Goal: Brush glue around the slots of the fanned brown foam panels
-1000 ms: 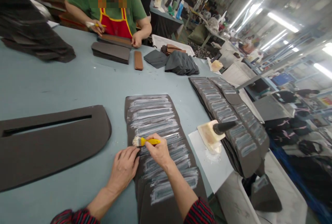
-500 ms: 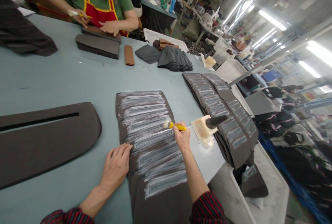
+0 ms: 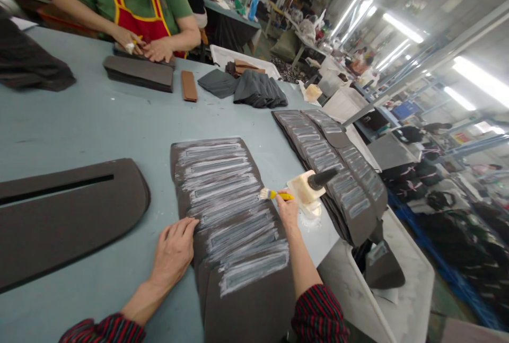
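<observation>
My right hand [image 3: 288,210] grips a yellow-handled brush [image 3: 278,194], its pale bristles at the right edge of a row of overlapping dark panels [image 3: 254,306]. Whitish streaks run across the rectangular slots of these panels. My left hand [image 3: 175,247] rests on the left edge of the panels, fingers pressed together and bent, with no tool seen in it. Right of the brush stands a pale yellow container [image 3: 305,188] with a dark cylindrical thing lying over its top. A stack of large dark pieces [image 3: 71,221] with a long slot lies at the left.
More streaked panels [image 3: 358,208] lie along the table's right edge, beside a white bin [image 3: 417,279]. Across the blue-grey table [image 3: 131,125], a person in a red apron [image 3: 139,25] handles dark strips [image 3: 139,72]. Grey pieces [image 3: 260,88] and a brown strip [image 3: 189,86] lie nearby.
My right hand and the brush have moved slightly right, to the panels' edge. My left hand stays at the left edge. The person's two hands opposite have come closer together. The whole view has shifted a little.
</observation>
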Available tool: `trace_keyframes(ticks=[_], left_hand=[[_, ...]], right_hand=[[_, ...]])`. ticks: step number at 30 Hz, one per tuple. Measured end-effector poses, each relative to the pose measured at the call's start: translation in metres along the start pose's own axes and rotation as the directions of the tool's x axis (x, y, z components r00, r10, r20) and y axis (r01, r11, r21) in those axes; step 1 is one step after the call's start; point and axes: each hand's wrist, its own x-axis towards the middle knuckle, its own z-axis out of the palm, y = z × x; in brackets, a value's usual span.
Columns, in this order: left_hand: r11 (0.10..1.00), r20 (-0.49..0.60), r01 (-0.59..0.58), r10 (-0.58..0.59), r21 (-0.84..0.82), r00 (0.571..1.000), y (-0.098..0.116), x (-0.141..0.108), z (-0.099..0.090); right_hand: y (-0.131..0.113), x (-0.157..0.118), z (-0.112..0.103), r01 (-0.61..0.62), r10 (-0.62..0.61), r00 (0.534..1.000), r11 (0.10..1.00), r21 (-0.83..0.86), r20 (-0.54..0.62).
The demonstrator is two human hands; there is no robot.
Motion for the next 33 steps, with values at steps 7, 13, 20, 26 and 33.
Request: trace_keyframes(ticks=[7, 13, 20, 26, 33], left_hand=[[0.986, -0.067, 0.062, -0.073, -0.154, 0.995, 0.009, -0.006, -0.005], [0.999, 0.006, -0.037, 0.037, -0.018, 0.999, 0.029, -0.023, -0.008], [0.999, 0.038, -0.047, 0.047, 0.012, 0.998, 0.027, -0.023, -0.006], [0.999, 0.033, -0.041, 0.04, 0.028, 0.999, 0.029, -0.024, -0.005], [0.999, 0.024, -0.031, 0.031, 0.02, 0.999, 0.03, -0.024, -0.004]], right_hand=[[-0.047, -0.061, 0.04, 0.075, -0.1, 0.973, 0.989, 0.127, 0.209], [-0.064, -0.108, 0.085, 0.113, -0.193, 0.873, 0.973, 0.199, 0.448], [-0.01, -0.035, 0.021, -0.018, 0.006, 0.979, 0.998, 0.055, 0.204], [0.006, -0.014, -0.002, 0.096, -0.093, 0.993, 0.995, -0.04, 0.079], [-0.013, -0.036, 0.002, 0.051, -0.057, 0.996, 0.995, -0.086, -0.066]])
